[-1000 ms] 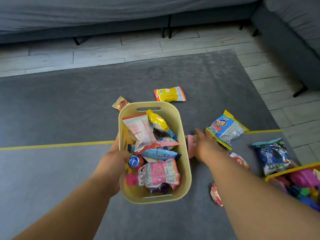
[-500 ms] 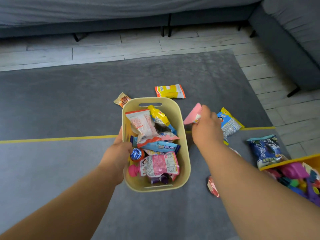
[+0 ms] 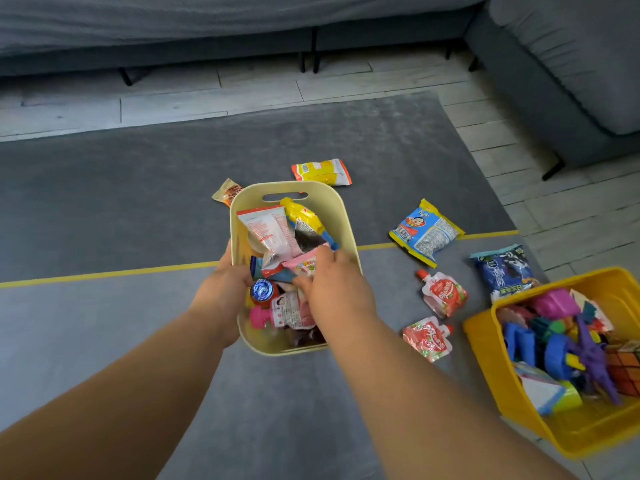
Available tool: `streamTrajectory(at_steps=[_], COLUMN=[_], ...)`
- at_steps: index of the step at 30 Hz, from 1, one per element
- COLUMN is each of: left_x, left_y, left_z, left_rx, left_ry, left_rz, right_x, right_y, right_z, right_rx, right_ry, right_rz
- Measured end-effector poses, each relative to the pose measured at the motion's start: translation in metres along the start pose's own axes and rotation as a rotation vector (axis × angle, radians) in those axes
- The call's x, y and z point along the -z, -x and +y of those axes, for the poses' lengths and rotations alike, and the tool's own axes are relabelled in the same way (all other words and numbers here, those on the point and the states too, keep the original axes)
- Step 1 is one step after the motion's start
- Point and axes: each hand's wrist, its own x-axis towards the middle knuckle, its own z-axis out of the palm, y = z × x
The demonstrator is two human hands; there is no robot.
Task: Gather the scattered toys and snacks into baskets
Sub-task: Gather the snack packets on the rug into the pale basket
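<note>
A pale yellow basket (image 3: 341, 216) full of snack packets sits on the grey rug. My left hand (image 3: 227, 282) grips its left rim. My right hand (image 3: 332, 289) is over the basket's inside, fingers closed on a pink snack packet (image 3: 303, 266) that lies on the pile. Loose on the rug are a yellow-orange packet (image 3: 320, 172), a small brown packet (image 3: 227, 191), a blue-yellow packet (image 3: 426, 232), a dark blue bag (image 3: 504, 271) and two red pouches (image 3: 445, 294) (image 3: 427, 339). A bright yellow basket (image 3: 485, 344) at the right holds toys.
Grey sofas (image 3: 561, 57) stand along the back and right, with dark legs on the pale plank floor (image 3: 346, 81). A yellow tape line (image 3: 104, 274) crosses the rug (image 3: 138, 174). The rug's right edge runs near the dark blue bag.
My right hand lifted the pink packet from the rug beside the basket, carried it left over the rim and lowered it onto the pile. My left hand stayed on the rim.
</note>
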Motion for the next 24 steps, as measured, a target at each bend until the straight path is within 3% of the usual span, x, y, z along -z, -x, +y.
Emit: streamTrajectory(at_steps=[7, 11, 14, 16, 18, 21, 24], left_x=[0.0, -0.006, -0.013, -0.021, -0.029, -0.036, -0.037], left_y=[-0.002, 0.004, 0.006, 0.006, 0.006, 0.003, -0.001], left_z=[-0.002, -0.006, -0.008, -0.006, -0.004, -0.006, -0.008], left_rx=[0.0, -0.01, -0.033, -0.038, -0.035, -0.019, -0.01], left_ry=[0.138, 0.173, 0.137, 0.129, 0.131, 0.121, 0.106], left_rz=[-0.023, -0.072, -0.066, -0.101, -0.13, -0.152, -0.14], right_x=[0.006, 0.033, 0.043, 0.038, 0.025, 0.008, 0.001], right_y=[-0.002, 0.004, -0.009, -0.022, -0.032, -0.037, -0.04], right_z=[0.002, 0.021, 0.062, 0.103, 0.143, 0.179, 0.188], right_rx=[0.03, 0.27, 0.088, -0.155, -0.321, -0.47, -0.494], right_ry=[-0.003, -0.056, -0.265, -0.251, -0.058, 0.151, 0.264], right_rz=[0.062, 0.483, 0.703, 0.606, 0.331, -0.07, -0.175])
